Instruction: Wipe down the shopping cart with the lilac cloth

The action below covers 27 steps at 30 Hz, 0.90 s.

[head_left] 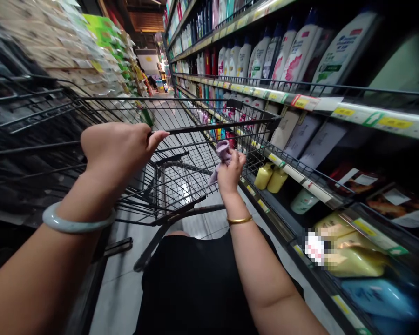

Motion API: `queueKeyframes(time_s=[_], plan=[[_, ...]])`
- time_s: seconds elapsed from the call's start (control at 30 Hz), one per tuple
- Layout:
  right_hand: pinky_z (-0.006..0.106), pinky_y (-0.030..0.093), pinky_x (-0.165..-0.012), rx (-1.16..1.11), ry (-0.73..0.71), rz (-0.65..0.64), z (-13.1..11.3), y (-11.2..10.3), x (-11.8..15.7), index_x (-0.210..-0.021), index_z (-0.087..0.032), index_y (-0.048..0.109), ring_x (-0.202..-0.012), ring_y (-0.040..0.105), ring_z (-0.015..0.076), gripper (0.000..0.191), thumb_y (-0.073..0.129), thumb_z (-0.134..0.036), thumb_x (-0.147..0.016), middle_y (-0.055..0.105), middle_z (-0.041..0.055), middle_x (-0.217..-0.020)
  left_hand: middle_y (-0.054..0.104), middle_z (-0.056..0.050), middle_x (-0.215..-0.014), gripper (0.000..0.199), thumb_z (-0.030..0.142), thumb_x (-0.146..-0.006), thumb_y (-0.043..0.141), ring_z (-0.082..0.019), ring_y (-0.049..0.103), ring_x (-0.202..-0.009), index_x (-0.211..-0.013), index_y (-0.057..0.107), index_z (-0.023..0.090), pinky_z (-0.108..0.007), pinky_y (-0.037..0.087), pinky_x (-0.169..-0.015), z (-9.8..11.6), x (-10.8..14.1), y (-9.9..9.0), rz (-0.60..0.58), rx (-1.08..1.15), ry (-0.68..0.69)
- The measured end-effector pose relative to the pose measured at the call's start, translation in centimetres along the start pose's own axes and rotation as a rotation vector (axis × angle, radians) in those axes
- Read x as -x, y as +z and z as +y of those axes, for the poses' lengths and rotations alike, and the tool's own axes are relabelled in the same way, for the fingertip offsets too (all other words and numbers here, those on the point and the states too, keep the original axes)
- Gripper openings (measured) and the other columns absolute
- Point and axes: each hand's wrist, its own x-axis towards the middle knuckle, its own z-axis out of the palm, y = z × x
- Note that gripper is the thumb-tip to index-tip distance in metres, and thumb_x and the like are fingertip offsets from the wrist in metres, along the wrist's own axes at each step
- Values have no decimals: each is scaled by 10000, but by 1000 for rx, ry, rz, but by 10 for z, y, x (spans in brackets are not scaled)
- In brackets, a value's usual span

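A dark wire shopping cart (195, 129) stands in front of me, angled across the aisle. My left hand (117, 145) is wrapped round its near top bar, the thumb lying along the bar; a pale bangle (77, 223) circles that wrist. In my right hand (231, 171) a crumpled light purple cloth (223, 148) is pinched between the fingers, held up near the cart's right end. A thin gold bangle (239, 220) is on the right wrist. The wire basket shows the floor through its mesh. My left fingertips are hidden behind the hand.
Shelves on the right carry several shampoo bottles (300, 49), yellow bottles (264, 176) and boxes behind a price rail (373, 116). Stacked packs (52, 51) and green packs (103, 35) line the left. The tiled aisle floor (164, 116) runs ahead between them.
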Motion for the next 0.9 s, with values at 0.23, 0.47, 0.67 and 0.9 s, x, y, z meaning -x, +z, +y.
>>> queueKeyframes(time_s=[0.23, 0.47, 0.67, 0.9], plan=[[457, 487, -1132, -98, 142, 37, -43, 9, 20, -1070, -214, 626, -1129, 577, 200, 369, 494, -27, -780, 490, 84, -1208, 693, -153, -803, 975, 748, -990, -26, -328, 680, -764, -938, 754, 165, -357, 223, -588, 7, 13, -12, -7, -13, -16], [457, 475, -1157, -31, 89, -105, -39, -1, 11, -1033, -198, 661, -1183, 570, 226, 371, 531, 11, -755, 517, 101, -1197, 708, -148, -786, 939, 770, -993, 41, -318, 686, -756, -916, 760, 170, -347, 223, -576, 6, 6, -5, 23, 25, -4], [416, 515, -1095, -76, 213, -120, -47, 9, 20, -1097, -204, 663, -1136, 602, 211, 378, 544, -19, -790, 527, 110, -1252, 721, -159, -796, 942, 757, -1000, 46, -317, 686, -755, -942, 772, 159, -347, 247, -582, 14, -5, -1, 20, 34, -4], [445, 496, -1093, -48, 139, -30, -17, 22, 25, -1031, -200, 651, -1135, 594, 227, 312, 524, -59, -784, 559, 110, -1197, 725, -161, -818, 950, 746, -1000, 22, -306, 691, -785, -970, 770, 160, -340, 286, -599, 22, -16, 0, -1, 24, 2]])
